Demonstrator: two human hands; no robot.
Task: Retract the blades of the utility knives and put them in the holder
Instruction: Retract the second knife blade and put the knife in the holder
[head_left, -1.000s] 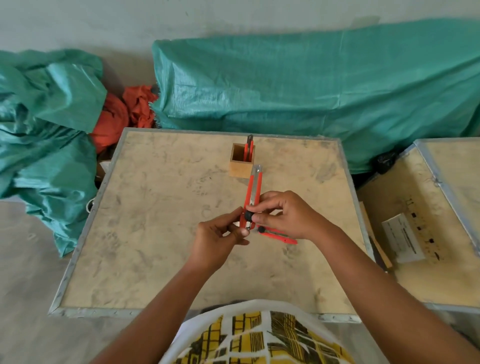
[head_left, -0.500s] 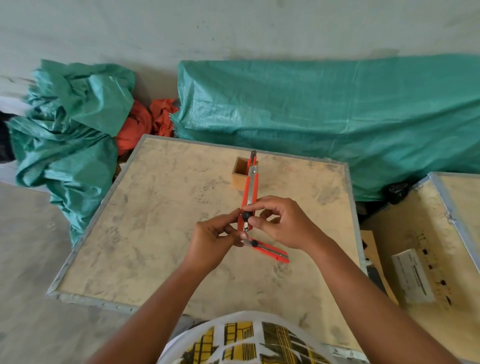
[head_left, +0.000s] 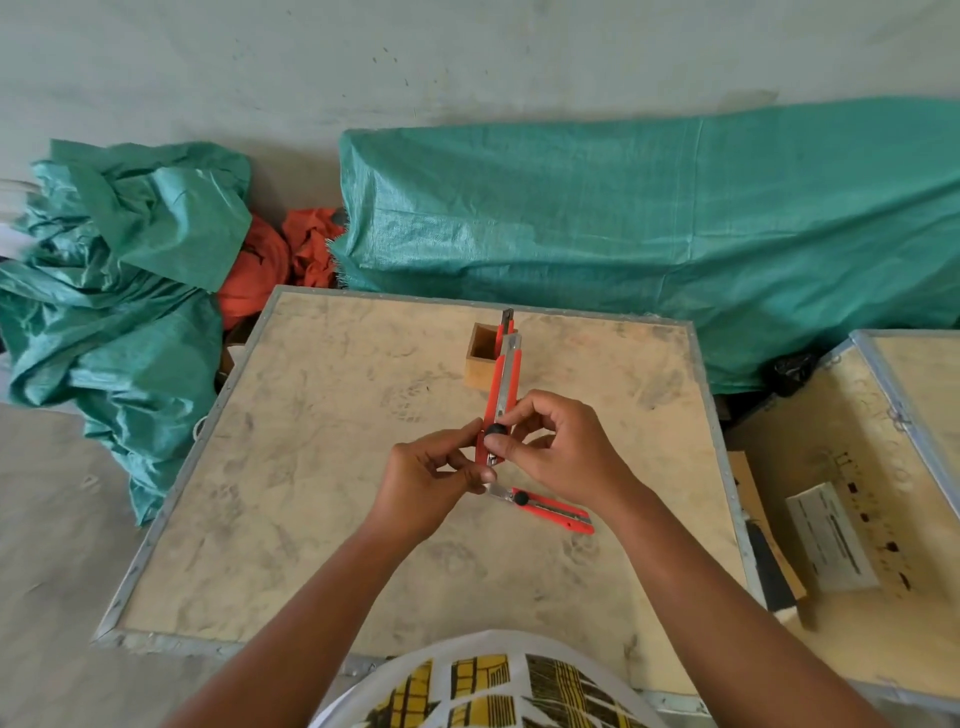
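A patterned yellow-and-white shirt (head_left: 488, 686) fills the near edge, and beyond it lies a scuffed tan tabletop (head_left: 311, 493) with a metal rim. Above it both hands grasp one red utility knife (head_left: 503, 387), held upright: the left hand (head_left: 431, 483) pinches its lower end, and the right hand (head_left: 561, 452) grips the body with the thumb at the black slider knob. A second red knife (head_left: 553, 512) lies flat on the tabletop just under the hands (a short length of blade shows at its end). Farther back stands a small wooden holder (head_left: 480, 358) with a third knife (head_left: 506, 325) upright inside. Behind the tabletop, green tarpaulins (head_left: 649, 223) and orange cloth (head_left: 270, 260) lie against a pale wall (head_left: 467, 62).
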